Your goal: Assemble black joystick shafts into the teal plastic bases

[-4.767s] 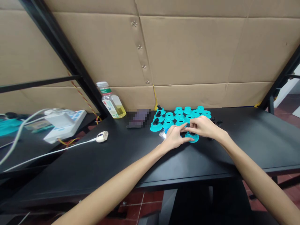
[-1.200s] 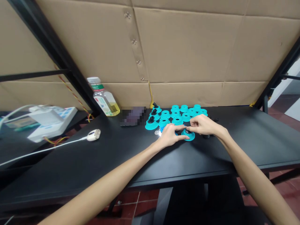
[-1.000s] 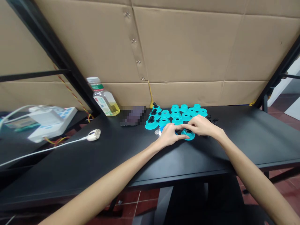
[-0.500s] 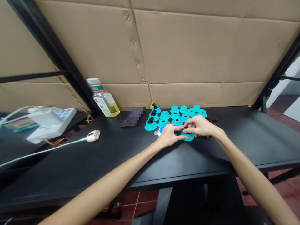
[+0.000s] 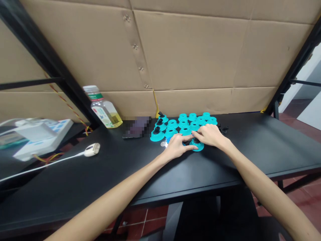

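Observation:
Several teal flanged plastic rings [image 5: 184, 125] stand in loose rows on the black table [image 5: 250, 160]. My right hand [image 5: 209, 135] is pinching the front teal ring [image 5: 197, 149], with its fingers around the dark piece at the ring's centre [image 5: 196, 141]. My left hand [image 5: 177, 147] lies just left of that ring, its fingertips at or very near the rim. A small blue piece and a shiny disc [image 5: 164, 144] sit partly hidden beside my left hand. The leftmost teal ring [image 5: 156, 136] carries a black knob [image 5: 156, 130].
Small black parts [image 5: 222, 128] lie right of the rings. To the left are a pixelated phone-sized object [image 5: 136, 127], a plastic bottle [image 5: 102, 108], and a white corded device [image 5: 92, 149]. A white power strip [image 5: 37, 140] sits farther left. Cardboard sheets [image 5: 190, 50] line the wall behind.
The whole scene has shifted left in the view. My hands stay at the front teal ring, and my right fingers have shifted slightly on its dark centre.

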The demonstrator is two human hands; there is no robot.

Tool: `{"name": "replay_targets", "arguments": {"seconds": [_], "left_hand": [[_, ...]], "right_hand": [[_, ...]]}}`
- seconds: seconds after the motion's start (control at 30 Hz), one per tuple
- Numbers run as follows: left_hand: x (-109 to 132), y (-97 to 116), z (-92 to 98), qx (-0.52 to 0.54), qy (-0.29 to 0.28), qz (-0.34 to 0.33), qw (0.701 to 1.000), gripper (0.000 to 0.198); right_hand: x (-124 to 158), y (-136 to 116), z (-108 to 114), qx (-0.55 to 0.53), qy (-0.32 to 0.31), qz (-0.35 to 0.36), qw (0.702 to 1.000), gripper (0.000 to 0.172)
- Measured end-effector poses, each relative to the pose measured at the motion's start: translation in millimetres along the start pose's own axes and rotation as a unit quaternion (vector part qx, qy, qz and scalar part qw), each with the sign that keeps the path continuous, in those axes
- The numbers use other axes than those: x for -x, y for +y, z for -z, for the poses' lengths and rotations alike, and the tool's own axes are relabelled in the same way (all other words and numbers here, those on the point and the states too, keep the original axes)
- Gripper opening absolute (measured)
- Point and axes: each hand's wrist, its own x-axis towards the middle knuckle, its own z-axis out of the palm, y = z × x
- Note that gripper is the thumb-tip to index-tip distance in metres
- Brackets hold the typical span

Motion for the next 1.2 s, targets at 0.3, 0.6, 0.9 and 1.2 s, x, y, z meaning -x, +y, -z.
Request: {"name": "replay_targets", "arguments": {"seconds": [0.3,0.6,0.9,1.2], "left_hand": [[0.0,-3.1,-3.0,-0.003,0.008,0.011,1.0,0.047],[0.9,-0.9,-2.2,-0.031,0.012,-0.01,0.999,0.039],[2.7,3.9,-2.3,-0.054,0.015,0.01,0.998,0.045],[6.7,10.9,-0.4,-0.045,0.019,-0.026,0.998,0.06]], "right_hand": [[11.0,9.4,19.8,-0.089,0.016,0.024,0.996,0.032],[7.5,11.3,9.4,-0.103,-0.003,0.069,0.992,0.037],[11.6,10.7,12.6,-0.112,-0.001,0.064,0.992,0.048],[12.1,18.5,17.2,-0.194,-0.028,0.069,0.978,0.027]]}}
